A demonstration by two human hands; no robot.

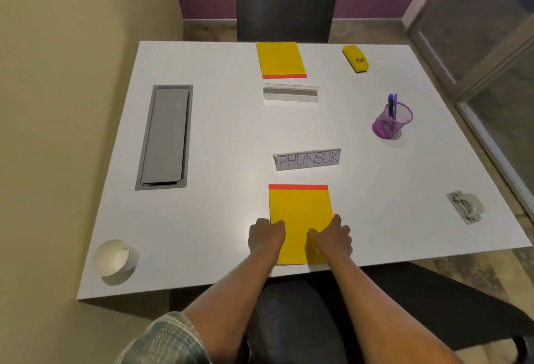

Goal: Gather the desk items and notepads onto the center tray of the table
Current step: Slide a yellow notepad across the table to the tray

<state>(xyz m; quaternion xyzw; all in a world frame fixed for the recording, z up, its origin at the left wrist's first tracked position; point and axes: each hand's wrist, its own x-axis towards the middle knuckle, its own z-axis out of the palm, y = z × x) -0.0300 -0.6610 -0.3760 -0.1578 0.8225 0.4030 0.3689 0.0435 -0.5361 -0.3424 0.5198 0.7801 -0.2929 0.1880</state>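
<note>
Seen from the head camera, a person seated at a white table (219,138) presses both hands on the near yellow notepad (300,207), which lies at the table's front edge with its red strip facing away. The left hand (266,236) is curled over the pad's left edge and the right hand (331,238) over its lower right part; both grip the pad with fingers bent, though how firmly cannot be told.

Just beyond the pad stands a name card (307,159) lettered "PHUNSUK". Farther on sits a clear card stand (291,93), and behind it a second yellow notepad (281,59) at the far edge. Bare tabletop lies open between these and to either side.

A grey hatch (166,136) is set into the table on the left. A white paper cup (114,258) stands at the near left corner. On the right, a purple mesh pen cup (392,122) holds blue pens (392,105); a yellow stapler (355,58) lies near the far right corner, a grey hole punch (465,207) near the right edge.
</note>
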